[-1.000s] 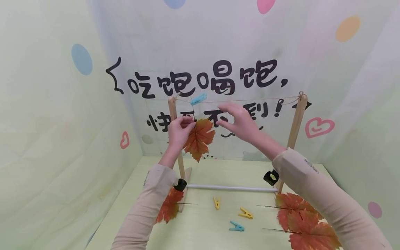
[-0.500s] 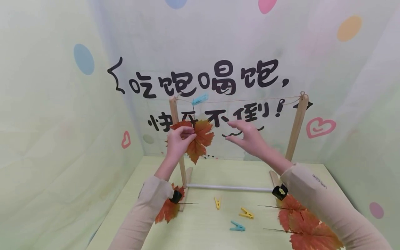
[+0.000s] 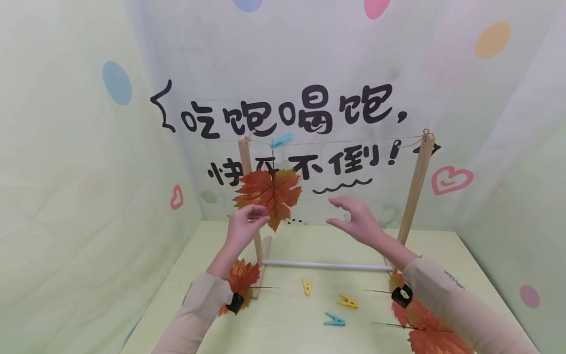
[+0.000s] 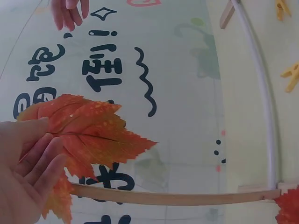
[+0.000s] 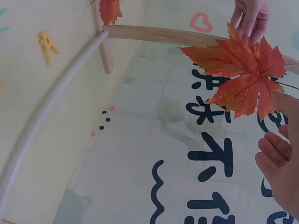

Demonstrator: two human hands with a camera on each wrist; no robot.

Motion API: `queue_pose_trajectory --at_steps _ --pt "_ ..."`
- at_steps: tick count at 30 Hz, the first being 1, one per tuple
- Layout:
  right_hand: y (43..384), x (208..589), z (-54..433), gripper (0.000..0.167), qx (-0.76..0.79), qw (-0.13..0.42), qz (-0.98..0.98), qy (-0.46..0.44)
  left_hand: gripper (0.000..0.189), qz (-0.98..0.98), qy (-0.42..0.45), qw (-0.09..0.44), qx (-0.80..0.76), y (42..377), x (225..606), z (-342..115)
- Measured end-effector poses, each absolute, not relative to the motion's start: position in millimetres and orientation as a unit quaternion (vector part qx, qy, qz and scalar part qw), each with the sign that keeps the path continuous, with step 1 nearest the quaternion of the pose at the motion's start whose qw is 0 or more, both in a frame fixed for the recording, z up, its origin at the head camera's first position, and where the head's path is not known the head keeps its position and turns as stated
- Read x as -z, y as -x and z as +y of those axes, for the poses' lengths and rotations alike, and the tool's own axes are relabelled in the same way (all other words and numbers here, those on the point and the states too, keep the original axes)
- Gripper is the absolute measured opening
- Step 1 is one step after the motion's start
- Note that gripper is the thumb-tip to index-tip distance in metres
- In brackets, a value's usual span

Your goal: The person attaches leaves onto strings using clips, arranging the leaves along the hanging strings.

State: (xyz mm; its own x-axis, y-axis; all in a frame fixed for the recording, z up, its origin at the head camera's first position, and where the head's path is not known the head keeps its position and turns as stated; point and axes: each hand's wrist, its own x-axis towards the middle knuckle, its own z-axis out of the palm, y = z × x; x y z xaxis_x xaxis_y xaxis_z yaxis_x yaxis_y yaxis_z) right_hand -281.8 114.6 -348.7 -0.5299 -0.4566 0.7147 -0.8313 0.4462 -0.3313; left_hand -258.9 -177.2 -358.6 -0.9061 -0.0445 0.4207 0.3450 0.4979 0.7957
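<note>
An orange-red maple-like leaf [image 3: 276, 191] hangs by its dark stem from a light-blue clothespin [image 3: 281, 140], which is clipped on a thin string [image 3: 345, 143] near the left post. My left hand [image 3: 242, 226] is at the leaf's lower left edge, with its fingers loosely bent and overlapping the leaf in the left wrist view. Nothing shows pinched between them. To the right of the leaf, my right hand [image 3: 357, 223] is in the air with thumb and fingers spread apart, holding nothing.
Two wooden posts [image 3: 413, 196] carry the string, joined below by a white rod [image 3: 327, 266]. On the table lie two yellow clothespins [image 3: 348, 301], a blue one [image 3: 334, 319], a leaf [image 3: 243, 280] at left and more leaves [image 3: 435, 329] at right, partly behind the right sleeve.
Both hands have moved down, the right one also a little rightward. My left hand has slid from the stem to the leaf's lower edge. The leaf now shows more fully.
</note>
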Motion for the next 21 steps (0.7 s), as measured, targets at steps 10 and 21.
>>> queue_pose_trajectory --at_steps 10,21 --pt "264.5 389.6 108.8 0.047 -0.370 0.225 -0.819 -0.377 0.017 -0.879 0.080 0.105 0.458 248.4 405.8 -194.0" --pt "259.0 435.3 106.3 0.049 -0.395 0.119 -0.840 -0.351 0.017 -0.884 0.087 0.007 0.459 237.2 463.0 -219.8"
